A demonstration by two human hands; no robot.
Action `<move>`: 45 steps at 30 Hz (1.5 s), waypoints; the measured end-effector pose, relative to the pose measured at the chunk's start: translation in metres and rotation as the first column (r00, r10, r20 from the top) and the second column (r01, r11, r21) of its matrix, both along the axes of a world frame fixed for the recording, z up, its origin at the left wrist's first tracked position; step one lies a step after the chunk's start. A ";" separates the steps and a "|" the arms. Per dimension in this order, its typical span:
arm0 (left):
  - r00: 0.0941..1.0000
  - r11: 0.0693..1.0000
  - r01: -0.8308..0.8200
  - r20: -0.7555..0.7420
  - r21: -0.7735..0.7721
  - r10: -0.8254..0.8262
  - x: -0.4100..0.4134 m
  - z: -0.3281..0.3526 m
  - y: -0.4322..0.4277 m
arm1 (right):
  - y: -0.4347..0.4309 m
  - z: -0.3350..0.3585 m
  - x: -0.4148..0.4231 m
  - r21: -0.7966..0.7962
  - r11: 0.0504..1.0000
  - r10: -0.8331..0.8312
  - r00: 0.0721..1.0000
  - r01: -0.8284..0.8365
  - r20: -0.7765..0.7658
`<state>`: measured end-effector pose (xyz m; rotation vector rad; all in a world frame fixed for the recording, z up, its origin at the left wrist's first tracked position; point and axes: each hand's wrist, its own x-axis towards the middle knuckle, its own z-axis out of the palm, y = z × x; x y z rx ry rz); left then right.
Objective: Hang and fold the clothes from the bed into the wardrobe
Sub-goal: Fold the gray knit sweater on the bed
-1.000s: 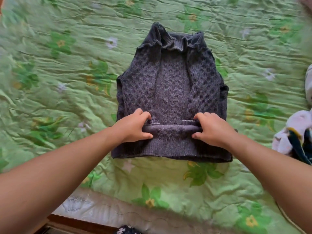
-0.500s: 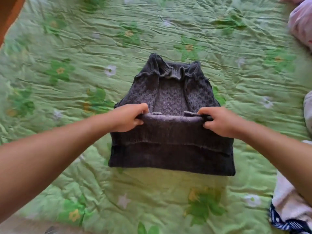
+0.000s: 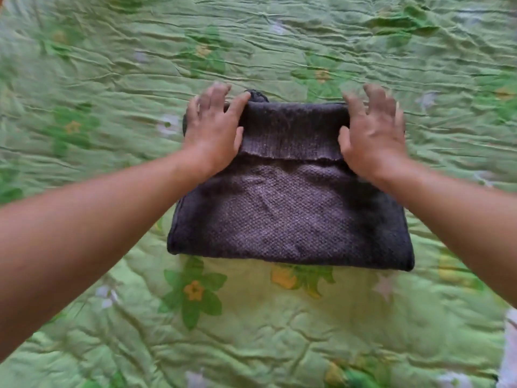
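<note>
On bedspread, folded sweater, L hand, R hand at far corners (both splayed open)

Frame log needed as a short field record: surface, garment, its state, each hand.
surface: green floral bedspread
garment: dark grey knitted sweater
state: folded into a compact rectangle, ribbed band lying across the far part
left hand: fingers straight and spread, resting on the far left corner
right hand: fingers spread at the far right corner, blurred; contact unclear
</note>
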<state>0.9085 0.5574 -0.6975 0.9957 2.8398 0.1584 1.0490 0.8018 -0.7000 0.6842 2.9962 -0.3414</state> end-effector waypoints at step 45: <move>0.968 0.971 0.219 0.147 -0.095 -0.204 0.249 0.006 -0.161 | -0.138 0.006 0.266 0.110 0.940 0.264 0.892 -0.323 0.367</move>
